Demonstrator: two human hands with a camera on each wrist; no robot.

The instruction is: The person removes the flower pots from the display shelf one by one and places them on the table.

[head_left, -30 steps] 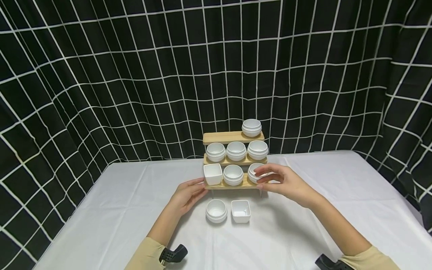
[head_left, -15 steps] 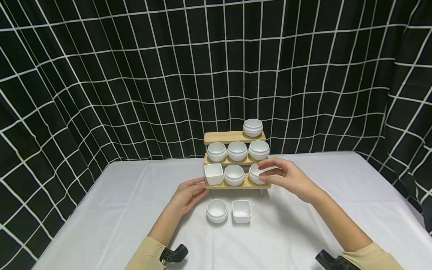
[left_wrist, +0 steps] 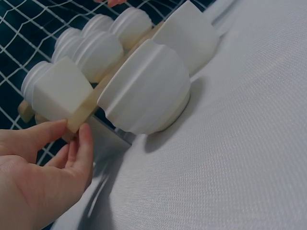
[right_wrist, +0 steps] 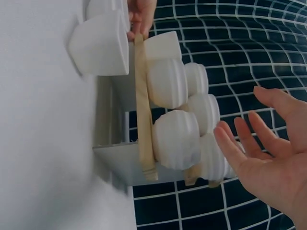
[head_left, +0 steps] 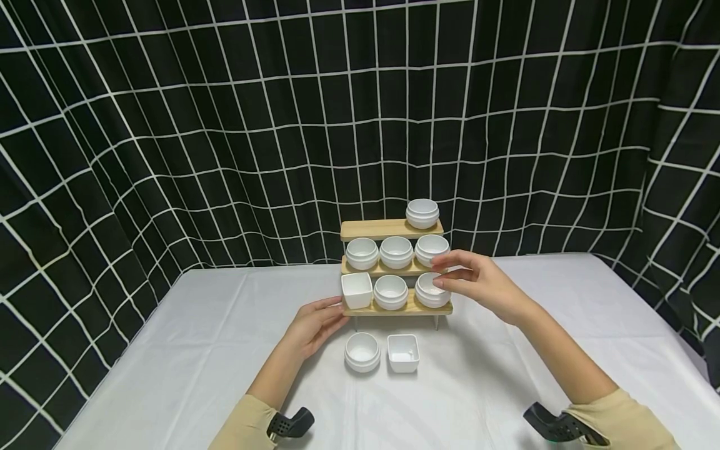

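Note:
A three-tier display stand with wooden boards holds white bowls. My left hand pinches the left end of its bottom board between thumb and fingers. Beside that grip sits a square white bowl, with two round bowls to its right on the same tier. My right hand hovers by the stand's right side, fingers loosely bent and holding nothing. It overlaps the bottom right round bowl in the head view, while the right wrist view shows its fingertips apart from that bowl.
Three round bowls fill the middle tier; one round bowl stands at the top right. On the white tablecloth before the stand are a round bowl and a square bowl. A black gridded curtain hangs behind.
My right hand has risen from the bottom right bowl toward the middle tier, its fingers coming away from that bowl. The left hand keeps its grip on the board's end.

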